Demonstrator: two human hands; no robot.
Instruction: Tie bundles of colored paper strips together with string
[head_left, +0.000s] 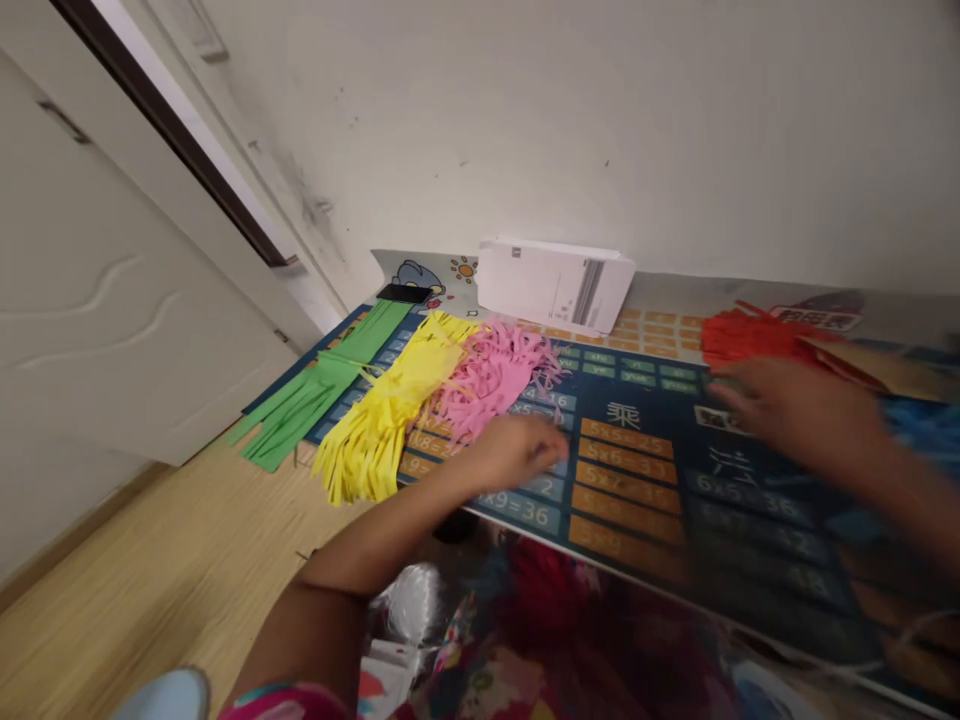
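My left hand [516, 456] hovers over the number chart mat [626, 490] on the table, just in front of the pink fringed paper [495, 375]. Its fingers are curled in, and I see nothing in them. My right hand [799, 410], smeared by motion, is over the mat's right part, close below the red fringed paper [750, 337]; its grip is unclear. Left of the pink bundle lies yellow fringed paper [390, 405], its strips hanging over the table's front edge. Further left, green fringed paper [330, 380] also overhangs that edge.
A white package [553, 285] leans against the wall at the back. Near the back left corner lies a black phone [405, 293]. Blue shredded paper [926, 425] is at the far right. Below the table edge is a roll of clear string [415, 603]. A white door [112, 300] stands left.
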